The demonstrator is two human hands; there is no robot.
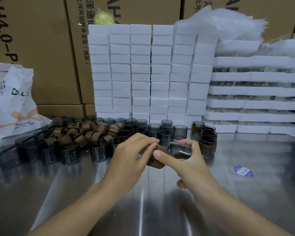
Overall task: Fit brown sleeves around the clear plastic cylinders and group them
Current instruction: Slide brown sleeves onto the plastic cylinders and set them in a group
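Well in front of the white foam wall (152, 74), closest to the camera, the shiny metal table (143, 210) is seen. A little nearer to the foam wall, 1 clear cylinder (180, 150) is held on its side in the right hand (182, 160). The fingers are curled round it, and the thumb is pressed flat on the edge of 1 brown sleeve (156, 165). The sleeve is pinched by the curled fingers of the left hand (131, 150), likely so that it is kept open and steady while the cylinder is pushed in. The sleeve looks only partly on, so the fit is judged not done yet.

Closer to the foam wall, at its left front, bare cylinders (99, 150) are stood upright, and loose sleeves (85, 132) are piled among them, within easy reach. At the right front of the foam wall, finished cylinders (208, 142) are stood close together as 1 group. The held one is probably meant to be put there. Behind the foam wall, cardboard boxes (41, 48) are stacked.
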